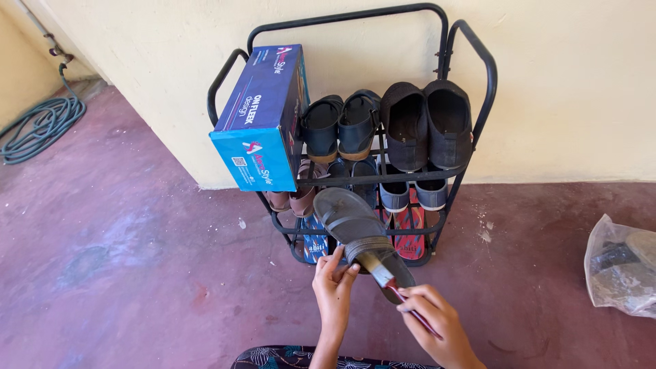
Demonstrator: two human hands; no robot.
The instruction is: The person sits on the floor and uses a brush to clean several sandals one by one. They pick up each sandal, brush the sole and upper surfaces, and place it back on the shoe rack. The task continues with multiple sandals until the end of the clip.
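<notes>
My left hand [333, 287] grips the edge of a grey flat sandal [355, 229] and holds it up, sole side tilted toward me, in front of a black metal shoe rack [471, 48]. My right hand [437, 321] is closed on a small brush with a red handle [393, 283]. Its bristles rest on the heel end of the sandal. Both hands are at the bottom centre of the head view, just in front of the rack's lowest shelf.
A blue shoebox [263, 113], dark sandals [339, 126] and black slip-on shoes [427, 123] sit on the rack's top shelf, with more footwear below. A coiled hose [41, 126] lies far left. A clear plastic bag [622, 273] lies right on the reddish floor.
</notes>
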